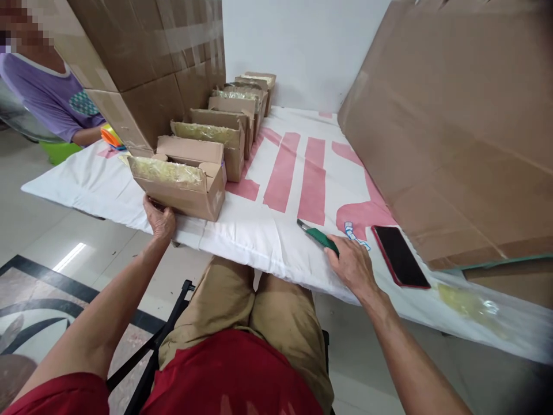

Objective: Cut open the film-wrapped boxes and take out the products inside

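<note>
My left hand [159, 219] grips the lower left corner of the nearest small cardboard box [181, 193], with some fingers hidden by the box. That box sits at the table's front edge; its top is open, and a raised flap carries clear tape with torn, yellowish residue. In my right hand [352, 262] is the rear end of a green utility knife [319, 235], which lies low over the white cloth with its tip pointing away to the left. Behind the nearest box, several similar open boxes [235, 147] stand in a row running back to the wall.
Large cartons [149, 75] are stacked at left, and a big cardboard sheet [466, 132] leans at right. A phone [400, 256], a blue-and-white strip [356, 236] and clear plastic [470, 305] lie on the right. A person in purple [47, 98] sits far left beside an orange tape roll [111, 137].
</note>
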`<state>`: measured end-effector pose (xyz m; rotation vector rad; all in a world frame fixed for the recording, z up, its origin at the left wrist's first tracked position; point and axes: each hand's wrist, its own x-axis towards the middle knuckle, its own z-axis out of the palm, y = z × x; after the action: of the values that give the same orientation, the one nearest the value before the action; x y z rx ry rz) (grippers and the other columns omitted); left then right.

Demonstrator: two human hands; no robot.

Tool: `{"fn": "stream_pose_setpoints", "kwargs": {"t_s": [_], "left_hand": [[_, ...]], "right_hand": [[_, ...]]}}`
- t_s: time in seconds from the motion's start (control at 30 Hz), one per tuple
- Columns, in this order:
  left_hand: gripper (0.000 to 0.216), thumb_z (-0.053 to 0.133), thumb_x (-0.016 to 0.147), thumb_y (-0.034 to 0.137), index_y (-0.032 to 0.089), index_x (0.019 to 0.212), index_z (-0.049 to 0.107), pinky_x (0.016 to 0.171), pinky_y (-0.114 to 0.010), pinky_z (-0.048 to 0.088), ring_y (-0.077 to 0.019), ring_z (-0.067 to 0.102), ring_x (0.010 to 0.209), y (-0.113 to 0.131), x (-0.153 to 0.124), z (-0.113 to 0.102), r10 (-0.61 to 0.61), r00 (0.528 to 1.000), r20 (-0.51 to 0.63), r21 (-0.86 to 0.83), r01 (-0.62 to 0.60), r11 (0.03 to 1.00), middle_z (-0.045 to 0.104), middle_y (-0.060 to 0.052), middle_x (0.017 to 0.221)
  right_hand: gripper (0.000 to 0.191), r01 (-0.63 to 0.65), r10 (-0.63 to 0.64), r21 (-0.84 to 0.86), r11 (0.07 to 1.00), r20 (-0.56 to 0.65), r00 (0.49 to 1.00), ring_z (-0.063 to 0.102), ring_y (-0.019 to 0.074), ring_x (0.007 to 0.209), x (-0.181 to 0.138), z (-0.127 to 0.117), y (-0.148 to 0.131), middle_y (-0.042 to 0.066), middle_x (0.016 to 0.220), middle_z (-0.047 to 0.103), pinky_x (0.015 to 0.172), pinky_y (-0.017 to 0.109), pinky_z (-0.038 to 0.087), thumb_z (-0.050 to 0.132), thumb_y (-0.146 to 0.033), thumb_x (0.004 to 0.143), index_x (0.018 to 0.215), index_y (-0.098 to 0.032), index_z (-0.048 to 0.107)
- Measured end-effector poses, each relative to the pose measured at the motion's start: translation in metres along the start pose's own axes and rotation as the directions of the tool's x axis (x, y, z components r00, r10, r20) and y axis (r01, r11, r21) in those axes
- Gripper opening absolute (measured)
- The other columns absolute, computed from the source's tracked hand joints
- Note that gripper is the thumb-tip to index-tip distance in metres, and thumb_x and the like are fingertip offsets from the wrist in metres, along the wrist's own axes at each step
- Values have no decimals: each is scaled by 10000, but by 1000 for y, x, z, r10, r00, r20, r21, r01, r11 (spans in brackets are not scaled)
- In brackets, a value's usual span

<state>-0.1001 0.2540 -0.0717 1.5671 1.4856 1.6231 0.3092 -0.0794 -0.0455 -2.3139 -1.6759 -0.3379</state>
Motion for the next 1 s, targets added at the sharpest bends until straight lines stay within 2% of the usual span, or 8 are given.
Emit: {"fn": "stream_pose_setpoints", "kwargs": {"t_s": [0.2, 0.33, 0.4, 0.5, 0.67, 0.83, 0.93, 1.0], "left_hand": [[746, 517, 728, -34, 55, 1453, 368, 1238, -390, 401, -228, 548, 1364, -7, 0, 1, 13, 1000, 18, -68, -12, 998, 552, -175, 1435], [766, 511, 717, -26, 112, 1458, 371, 1262, -463, 383, -246, 548, 1379, -15, 2, -1, -5, 999, 38, -101, 9, 995, 557, -159, 1434], [791, 510, 704, -22, 119, 1468, 362, 1260, -488, 387, -251, 557, 1377, -18, 4, -3, -16, 999, 40, -102, 20, 995, 561, -163, 1436], [817, 521, 700, -6, 107, 1491, 348, 1272, -491, 368, -264, 521, 1429, -20, 4, -5, -57, 998, 36, -92, 60, 994, 532, -188, 1483], [891, 556, 707, 65, 134, 1552, 282, 1316, -457, 270, -272, 419, 1525, -23, 0, -4, -162, 986, -29, -84, 159, 984, 428, -198, 1593], [892, 549, 694, 86, 145, 1553, 314, 1303, -397, 296, -251, 428, 1527, -21, -5, -3, -186, 977, -102, -87, 177, 980, 419, -179, 1612], [887, 557, 700, 102, 128, 1554, 314, 1302, -397, 296, -261, 422, 1532, -18, -7, -2, -202, 972, -118, -110, 189, 976, 409, -194, 1618], [896, 574, 701, 117, 127, 1558, 310, 1309, -417, 283, -278, 398, 1548, -16, -7, -2, -207, 972, -107, -122, 194, 973, 399, -201, 1626]], "right_hand": [[344, 31, -30, 61, 998, -27, 999, 660, 341, 1028, 49, 22, -25, 176, 1149, 765, 904, 470, 486, 519, -218, 936, 1204, -127, 714], [306, 83, -77, 81, 993, -70, 995, 630, 350, 1154, 52, 16, -52, 168, 1349, 691, 963, 498, 473, 533, -264, 970, 1187, -167, 725], [328, 174, -167, 152, 973, -59, 984, 611, 339, 1220, 51, 11, -82, 163, 1406, 663, 1006, 492, 469, 530, -296, 998, 1239, -165, 709], [416, 327, -356, 289, 900, 54, 933, 545, 331, 1354, 51, 11, -143, 163, 1505, 599, 1088, 491, 449, 552, -339, 1011, 1376, -163, 647], [626, 352, -467, 404, 844, 234, 853, 441, 364, 1478, 37, 27, -219, 212, 1599, 497, 1188, 540, 388, 647, -426, 976, 1491, -87, 541], [725, 375, -516, 476, 795, 207, 831, 361, 359, 1542, 2, 27, -223, 202, 1627, 465, 1266, 577, 295, 709, -396, 928, 1543, -85, 485], [530, 385, -555, 574, 723, 150, 819, 490, 310, 1464, 6, 26, -202, 151, 1539, 586, 1229, 530, 384, 658, -321, 946, 1449, -163, 608], [408, 353, -507, 610, 709, 94, 857, 585, 276, 1377, 28, 32, -181, 122, 1443, 672, 1165, 494, 467, 570, -277, 985, 1374, -212, 676]]}}
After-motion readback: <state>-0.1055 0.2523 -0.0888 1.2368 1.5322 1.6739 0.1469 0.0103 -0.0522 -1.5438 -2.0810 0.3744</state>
